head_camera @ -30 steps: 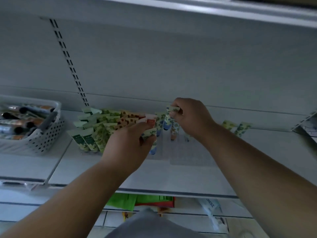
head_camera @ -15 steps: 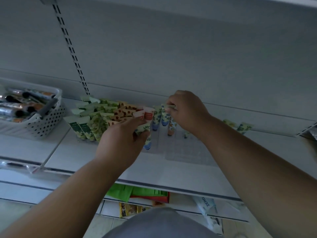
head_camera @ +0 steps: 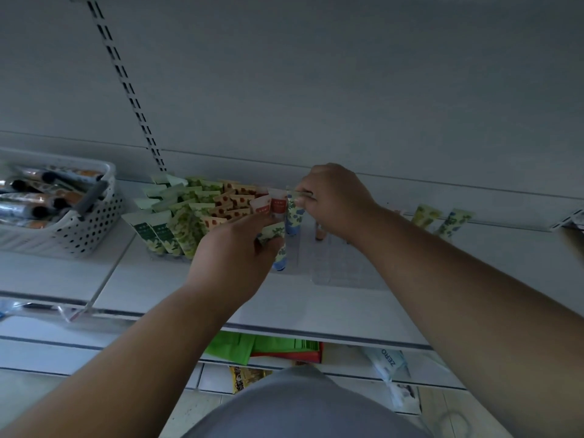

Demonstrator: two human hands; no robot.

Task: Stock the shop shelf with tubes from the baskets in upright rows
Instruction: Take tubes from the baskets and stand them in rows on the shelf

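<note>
Mid-stocking: right hand [head_camera: 335, 200] pinching a blue-capped tube [head_camera: 294, 216] upright near the shelf [head_camera: 316, 311] back edge; left hand [head_camera: 234, 257] gripping spare tubes [head_camera: 275, 235]. Next: release gently, feed another.

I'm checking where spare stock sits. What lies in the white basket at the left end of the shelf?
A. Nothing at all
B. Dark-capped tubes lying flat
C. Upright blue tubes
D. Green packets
B: the basket holds tubes lying on their sides, dark caps showing, while the stocked tubes stand to its right on the shelf.
</note>
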